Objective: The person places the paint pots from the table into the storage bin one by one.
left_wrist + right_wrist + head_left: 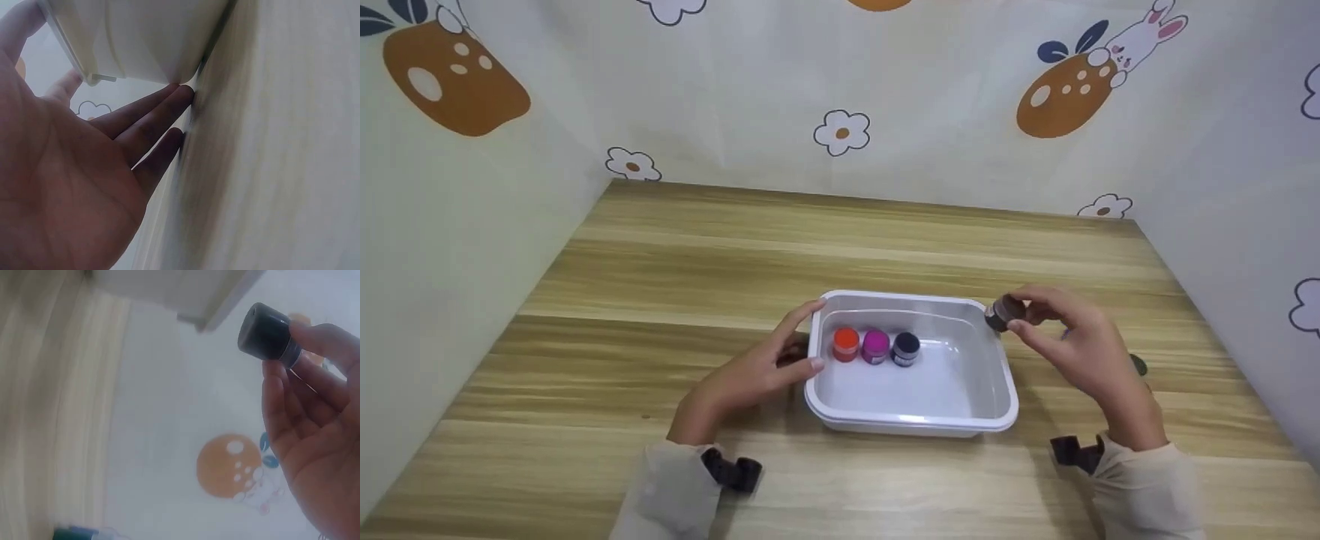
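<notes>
A white plastic basin (915, 420) stands on the table, with a red paint jar (846, 344), a purple one (875, 347) and a black one (906, 349) in a row inside. My left hand (757, 375) rests against the basin's left side, thumb and index finger at the rim. In the left wrist view its other fingers (152, 126) stretch down along the basin's wall to the tabletop. Over the right rim, my right hand (1072, 341) pinches a small dark paint jar (264, 332) between thumb and fingers, tilted on its side.
To the right, partly hidden behind my right hand, a dark green jar (1138, 365) lies on the wooden table (697, 262); a bit of something purple (1065, 333) shows beside the hand. Patterned cloth walls (750, 97) enclose the back and sides.
</notes>
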Available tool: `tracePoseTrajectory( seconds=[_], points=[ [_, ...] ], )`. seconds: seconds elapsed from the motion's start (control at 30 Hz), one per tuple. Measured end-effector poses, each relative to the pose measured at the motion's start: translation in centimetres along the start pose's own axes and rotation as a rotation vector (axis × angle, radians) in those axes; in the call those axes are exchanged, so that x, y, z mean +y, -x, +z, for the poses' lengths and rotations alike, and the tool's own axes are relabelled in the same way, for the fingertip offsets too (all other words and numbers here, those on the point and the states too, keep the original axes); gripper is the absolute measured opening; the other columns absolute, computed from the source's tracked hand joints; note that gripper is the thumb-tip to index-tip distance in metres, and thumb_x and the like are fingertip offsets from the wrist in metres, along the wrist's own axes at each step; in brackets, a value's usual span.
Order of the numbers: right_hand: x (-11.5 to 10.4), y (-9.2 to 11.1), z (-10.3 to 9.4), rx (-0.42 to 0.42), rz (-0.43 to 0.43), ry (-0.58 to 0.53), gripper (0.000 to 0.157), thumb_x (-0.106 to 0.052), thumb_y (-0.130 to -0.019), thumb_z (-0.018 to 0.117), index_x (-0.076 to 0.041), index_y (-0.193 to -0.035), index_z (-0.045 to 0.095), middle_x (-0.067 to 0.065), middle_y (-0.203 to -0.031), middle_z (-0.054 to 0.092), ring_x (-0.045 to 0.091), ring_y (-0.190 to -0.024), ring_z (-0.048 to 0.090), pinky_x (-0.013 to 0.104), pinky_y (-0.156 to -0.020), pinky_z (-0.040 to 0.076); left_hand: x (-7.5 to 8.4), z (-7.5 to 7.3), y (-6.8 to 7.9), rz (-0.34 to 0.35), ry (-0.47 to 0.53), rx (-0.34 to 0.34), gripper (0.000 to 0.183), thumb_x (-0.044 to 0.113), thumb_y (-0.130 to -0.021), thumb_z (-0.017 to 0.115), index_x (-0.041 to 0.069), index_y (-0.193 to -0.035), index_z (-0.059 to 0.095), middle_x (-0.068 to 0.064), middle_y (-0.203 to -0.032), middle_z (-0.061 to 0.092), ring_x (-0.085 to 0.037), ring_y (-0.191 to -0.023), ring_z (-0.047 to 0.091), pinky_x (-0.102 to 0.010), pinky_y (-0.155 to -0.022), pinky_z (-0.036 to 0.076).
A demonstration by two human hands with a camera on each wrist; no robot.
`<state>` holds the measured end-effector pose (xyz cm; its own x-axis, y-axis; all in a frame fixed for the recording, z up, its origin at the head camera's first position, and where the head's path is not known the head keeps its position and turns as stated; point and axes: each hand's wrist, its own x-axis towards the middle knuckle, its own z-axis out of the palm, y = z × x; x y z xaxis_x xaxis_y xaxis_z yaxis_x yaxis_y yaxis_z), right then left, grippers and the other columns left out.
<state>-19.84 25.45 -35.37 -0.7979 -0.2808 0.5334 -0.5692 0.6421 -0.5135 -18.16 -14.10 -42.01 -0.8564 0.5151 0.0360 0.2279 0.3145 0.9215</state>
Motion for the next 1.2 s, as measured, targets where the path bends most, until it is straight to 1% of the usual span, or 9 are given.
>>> tracePoseTrajectory(
  seconds=[0.1, 0.17, 0.33, 0.4, 0.5, 0.63, 0.9, 1.07, 1.2],
  points=[
    [-0.6, -0.3, 0.8, -0.042, -0.011, 0.009, 0.031, 0.000, -0.081, 0.080, -0.006, -0.110, 0.073, 0.002, -0.102, 0.072, 0.009, -0.085, 0.062, 0.011, -0.083, 0.048, 0.0, 0.0, -0.1, -0.001, -0.006, 0.003, 0.076, 0.037, -0.097, 0.061, 0.042, -0.156, 0.013, -0.014, -0.154, 0.037, -0.032, -0.136, 0.045, -0.051, -0.110, 0.039],
    [-0.8, -0.5, 1.3, -0.084, -0.008, 0.026, 0.032, -0.003, -0.081, 0.080, -0.006, -0.112, 0.072, 0.001, -0.103, 0.072, 0.011, -0.086, 0.063, 0.017, -0.082, 0.051, 0.1, 0.0, -0.1, -0.012, -0.015, 0.005, 0.076, 0.037, -0.097, 0.061, 0.043, -0.156, 0.013, -0.013, -0.154, 0.037, -0.032, -0.136, 0.045, -0.052, -0.110, 0.039],
    [-1.5, -1.2, 2.5, -0.247, 0.009, 0.046, 0.031, -0.006, -0.084, 0.078, -0.004, -0.113, 0.071, 0.005, -0.105, 0.071, 0.016, -0.089, 0.065, 0.035, -0.081, 0.057, -0.1, 0.1, -0.1, -0.019, -0.031, 0.017, 0.076, 0.039, -0.097, 0.061, 0.044, -0.155, 0.013, -0.014, -0.153, 0.039, -0.032, -0.136, 0.045, -0.053, -0.110, 0.039],
    [-1.8, -1.5, 2.9, -0.302, 0.016, 0.053, 0.028, -0.006, -0.084, 0.078, -0.004, -0.112, 0.071, 0.007, -0.106, 0.071, 0.017, -0.091, 0.065, 0.038, -0.081, 0.058, -0.1, 0.1, -0.1, -0.014, -0.033, 0.018, 0.076, 0.039, -0.097, 0.061, 0.043, -0.156, 0.013, -0.014, -0.152, 0.039, -0.032, -0.136, 0.045, -0.053, -0.109, 0.039],
    [-2.0, -1.8, 3.6, -0.351, -0.002, 0.076, 0.022, -0.007, -0.085, 0.077, -0.004, -0.106, 0.072, 0.008, -0.103, 0.071, 0.019, -0.091, 0.067, 0.038, -0.082, 0.058, -0.1, 0.1, -0.1, 0.015, -0.017, 0.011, 0.075, 0.036, -0.098, 0.061, 0.038, -0.157, 0.014, -0.018, -0.148, 0.043, -0.033, -0.135, 0.046, -0.053, -0.109, 0.040],
    [-2.3, -2.2, 4.4, -0.391, -0.021, 0.115, 0.016, -0.006, -0.084, 0.078, -0.004, -0.098, 0.072, 0.007, -0.094, 0.070, 0.018, -0.086, 0.066, 0.037, -0.078, 0.058, -0.2, 0.2, -0.1, 0.046, -0.011, 0.007, 0.074, 0.034, -0.099, 0.060, 0.032, -0.157, 0.015, -0.022, -0.145, 0.046, -0.034, -0.133, 0.048, -0.053, -0.107, 0.041],
    [-2.9, -2.5, 6.1, -0.476, 0.008, 0.229, 0.014, -0.007, -0.081, 0.080, -0.004, -0.092, 0.071, 0.006, -0.088, 0.069, 0.016, -0.078, 0.064, 0.033, -0.072, 0.058, 0.1, 0.3, -0.2, 0.017, -0.020, 0.022, 0.075, 0.035, -0.098, 0.061, 0.039, -0.156, 0.015, -0.016, -0.149, 0.042, -0.031, -0.134, 0.047, -0.051, -0.108, 0.041],
    [-3.1, -2.5, 6.9, -0.475, -0.030, 0.328, 0.013, -0.009, -0.078, 0.081, -0.007, -0.084, 0.069, 0.002, -0.080, 0.066, 0.013, -0.069, 0.058, 0.033, -0.063, 0.053, 0.1, 0.3, -0.1, 0.015, -0.022, 0.021, 0.075, 0.037, -0.097, 0.061, 0.039, -0.156, 0.015, -0.016, -0.150, 0.042, -0.031, -0.134, 0.047, -0.051, -0.108, 0.041],
    [-3.4, -2.6, 7.4, -0.472, -0.016, 0.393, 0.016, -0.013, -0.076, 0.083, -0.010, -0.081, 0.068, -0.001, -0.076, 0.063, 0.014, -0.066, 0.055, 0.035, -0.060, 0.051, 0.3, 0.2, 0.0, 0.006, -0.027, 0.022, 0.076, 0.040, -0.096, 0.061, 0.041, -0.156, 0.015, -0.015, -0.150, 0.042, -0.031, -0.135, 0.047, -0.051, -0.108, 0.041]
  ],
)
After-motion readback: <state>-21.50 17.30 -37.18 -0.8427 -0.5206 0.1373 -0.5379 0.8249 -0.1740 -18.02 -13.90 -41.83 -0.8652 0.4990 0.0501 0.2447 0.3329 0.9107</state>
